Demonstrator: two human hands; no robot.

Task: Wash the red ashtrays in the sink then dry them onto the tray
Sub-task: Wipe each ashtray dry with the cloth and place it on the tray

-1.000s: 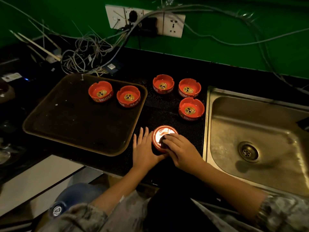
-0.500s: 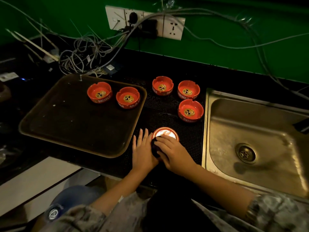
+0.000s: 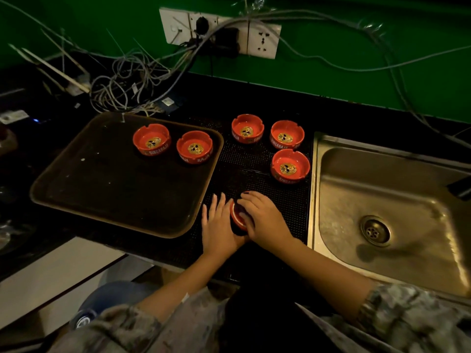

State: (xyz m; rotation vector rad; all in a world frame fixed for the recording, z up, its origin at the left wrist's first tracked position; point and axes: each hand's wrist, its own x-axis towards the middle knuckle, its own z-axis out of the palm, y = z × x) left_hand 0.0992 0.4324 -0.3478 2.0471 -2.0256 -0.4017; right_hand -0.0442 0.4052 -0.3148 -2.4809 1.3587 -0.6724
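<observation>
A red ashtray (image 3: 235, 216) stands tilted on its edge on the black mat (image 3: 254, 159), between my hands. My left hand (image 3: 219, 228) braces its left side with the fingers stretched out. My right hand (image 3: 265, 220) covers it from the right and presses what looks like a dark cloth (image 3: 242, 213) into its bowl. Two red ashtrays (image 3: 151, 140) (image 3: 195, 147) sit upright at the far end of the brown tray (image 3: 114, 187). Three more (image 3: 247, 128) (image 3: 287, 134) (image 3: 290, 166) stand on the mat beside the steel sink (image 3: 395, 194).
The sink has its drain (image 3: 374, 230) at the middle and a dark object (image 3: 461, 188) juts in from the right edge. A tangle of cables (image 3: 122, 90) lies behind the tray under wall sockets (image 3: 219, 31). The counter edge runs just below my hands.
The ashtray has tipped from nearly flat onto its edge, opening turned left. My right hand has slid over its top; my left hand stays against its side.
</observation>
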